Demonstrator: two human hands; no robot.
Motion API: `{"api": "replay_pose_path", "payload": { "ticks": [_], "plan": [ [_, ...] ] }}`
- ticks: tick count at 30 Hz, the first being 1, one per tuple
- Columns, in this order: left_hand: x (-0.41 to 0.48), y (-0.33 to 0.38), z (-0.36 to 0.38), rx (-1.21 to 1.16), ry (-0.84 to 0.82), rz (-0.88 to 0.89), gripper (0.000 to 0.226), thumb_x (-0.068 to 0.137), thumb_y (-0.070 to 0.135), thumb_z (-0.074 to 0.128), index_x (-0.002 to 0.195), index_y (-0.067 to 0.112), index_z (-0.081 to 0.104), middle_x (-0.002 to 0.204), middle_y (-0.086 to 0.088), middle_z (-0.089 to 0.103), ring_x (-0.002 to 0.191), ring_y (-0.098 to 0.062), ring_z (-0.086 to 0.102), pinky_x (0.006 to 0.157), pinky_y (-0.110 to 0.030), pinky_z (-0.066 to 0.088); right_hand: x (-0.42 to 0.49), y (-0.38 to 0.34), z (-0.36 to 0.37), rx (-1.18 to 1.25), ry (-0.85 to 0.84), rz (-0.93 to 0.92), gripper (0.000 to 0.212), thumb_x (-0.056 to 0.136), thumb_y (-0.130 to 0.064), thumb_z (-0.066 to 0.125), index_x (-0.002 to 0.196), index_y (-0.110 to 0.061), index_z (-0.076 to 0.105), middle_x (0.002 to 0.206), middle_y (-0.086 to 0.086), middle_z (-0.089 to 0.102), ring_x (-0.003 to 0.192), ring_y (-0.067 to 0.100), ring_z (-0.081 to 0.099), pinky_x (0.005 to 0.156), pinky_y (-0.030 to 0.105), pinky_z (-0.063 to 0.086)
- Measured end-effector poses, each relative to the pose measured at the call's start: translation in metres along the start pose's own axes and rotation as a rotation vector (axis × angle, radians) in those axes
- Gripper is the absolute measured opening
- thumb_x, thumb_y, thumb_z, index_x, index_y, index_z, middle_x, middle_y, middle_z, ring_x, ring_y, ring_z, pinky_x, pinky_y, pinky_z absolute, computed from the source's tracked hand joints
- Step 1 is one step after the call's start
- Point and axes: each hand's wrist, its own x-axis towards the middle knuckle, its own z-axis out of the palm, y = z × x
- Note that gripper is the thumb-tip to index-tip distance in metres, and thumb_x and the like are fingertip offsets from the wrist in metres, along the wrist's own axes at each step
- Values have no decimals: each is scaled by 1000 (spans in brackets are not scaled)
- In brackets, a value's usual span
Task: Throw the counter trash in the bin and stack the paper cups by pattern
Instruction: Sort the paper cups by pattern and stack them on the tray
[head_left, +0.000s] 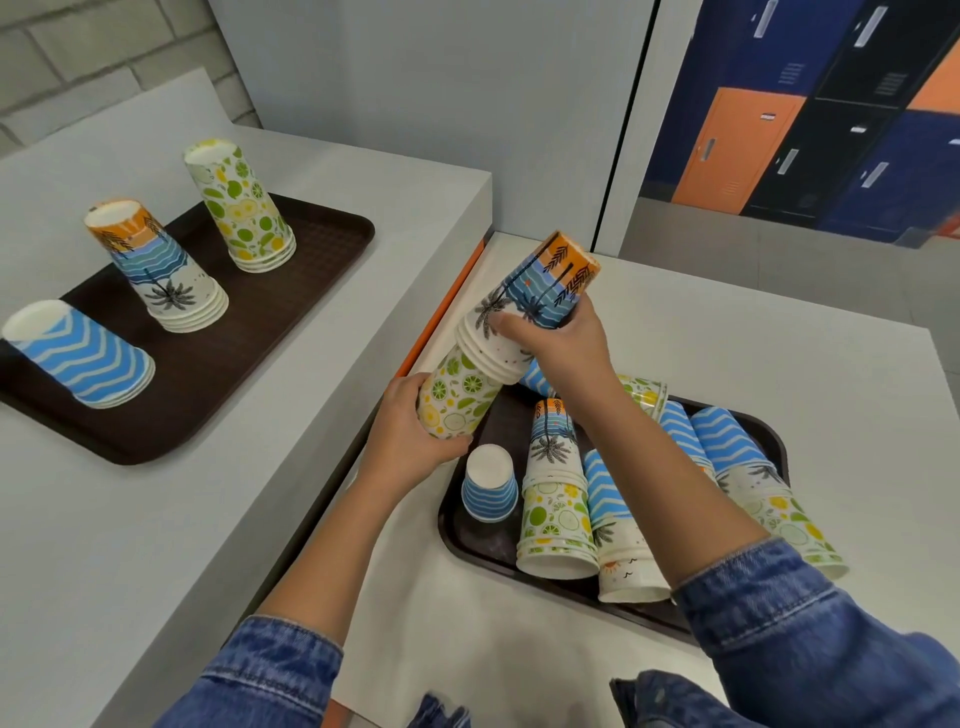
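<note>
The fingers (415, 387) of the left hand (410, 436) are wrapped round a white paper cup printed with limes and lemons (457, 400), thumb tucked underneath, so that's a proper grip on the low end of a tilted mixed stack. The right hand (566, 343) has its own fingers (519, 327) curled round the nested paper cups with palm trees and an orange sunset (540, 280), which sit over the citrus cup's upper end. The whole bundle is up in the air, leaning up and to the right, over the far left corner of the near dark brown plastic tray (467, 535).

On that tray a small blue-striped paper cup (488, 483) stands upside down on its rim. The other cups there lie on their sides in jumbled nested runs (558, 514), citrus, blue zigzag and palm prints all mixed together. The tray sits on the lower white counter (727, 338).

Off to the left, the higher white counter (208, 493) carries a second brown tray (322, 234) with three upside-down stacks, each one pattern only and standing apart: a blue zigzag stack (83, 353), a palm-and-sunset stack (156, 265) and a lime-and-lemon stack (239, 202).

Both forearms come out of rolled blue denim sleeves (270, 670). Blue, orange and black lockers (779, 130) line the back right.
</note>
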Motion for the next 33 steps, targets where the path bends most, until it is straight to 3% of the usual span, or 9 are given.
{"api": "replay_pose_path", "payload": {
  "ticks": [5,10,15,19,23,30,33],
  "plan": [
    [2,-10,-8,-26,64,-78,74,60,17,86,124,13,49,113,-1,44,97,-11,50,80,-24,41,12,4,-21,-27,120,-52,64,65,-23,86,120,-15,52,111,-2,67,98,10,65,82,25,54],
    [7,-11,-11,-151,123,-135,65,50,28,85,103,27,46,114,-3,50,98,-15,56,81,-33,51,13,47,-12,-253,-1,8,72,61,-25,86,122,-21,47,115,-3,63,104,15,62,92,40,54],
    [13,-12,-11,-209,119,-177,74,47,36,81,111,30,44,120,-4,54,102,-14,58,77,-25,50,12,81,1,-529,-151,-26,76,63,-33,86,125,-18,43,120,-1,61,110,17,58,88,34,51],
    [15,-11,-10,-254,119,-171,69,58,20,88,112,26,46,119,-1,55,90,-1,56,65,-11,43,18,99,1,-666,-219,-15,79,62,-33,87,126,-17,44,120,2,61,113,22,59,86,37,52],
    [17,-9,-4,-316,101,-182,66,64,12,86,114,24,44,102,13,55,85,6,54,66,-10,42,21,111,2,-791,-284,-15,88,59,-32,90,131,-14,42,124,7,60,116,27,57,88,37,48],
    [27,-8,11,-387,57,-208,79,64,13,86,130,15,42,119,3,56,105,-12,58,77,-19,47,21,112,-7,-624,-293,76,91,64,-34,87,138,-18,36,137,2,51,125,23,51,97,36,46],
    [31,-5,18,-418,45,-216,81,65,13,86,133,14,41,120,5,54,104,-10,57,74,-14,46,21,111,-9,-639,-255,42,78,72,-34,81,136,-19,39,135,4,51,121,22,53,89,34,48]
  ]
}}
